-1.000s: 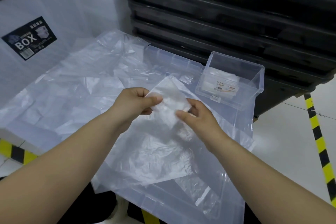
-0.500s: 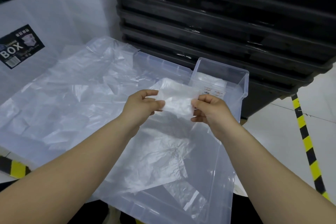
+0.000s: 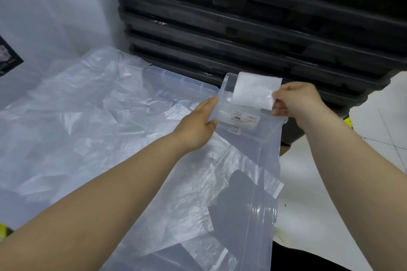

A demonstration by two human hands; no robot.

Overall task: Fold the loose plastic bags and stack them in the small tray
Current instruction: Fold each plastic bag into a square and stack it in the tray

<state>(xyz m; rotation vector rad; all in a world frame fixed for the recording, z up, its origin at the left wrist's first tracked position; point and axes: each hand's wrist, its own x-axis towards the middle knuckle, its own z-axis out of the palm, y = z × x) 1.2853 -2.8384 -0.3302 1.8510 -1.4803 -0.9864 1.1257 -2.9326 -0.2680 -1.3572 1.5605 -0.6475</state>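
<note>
One folded bag (image 3: 255,91), one tray (image 3: 224,114). The right hand (image 3: 297,101) pinched the bag over the tray. The left hand (image 3: 196,126), fingers (image 3: 209,104) straight together, touched the tray wall. Earlier both hands held the bag.

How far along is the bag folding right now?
One folded bag is done and pinched in the right hand over the small tray, which the left hand touches. Many loose bags lie unfolded to the left, so most work remains.
</note>
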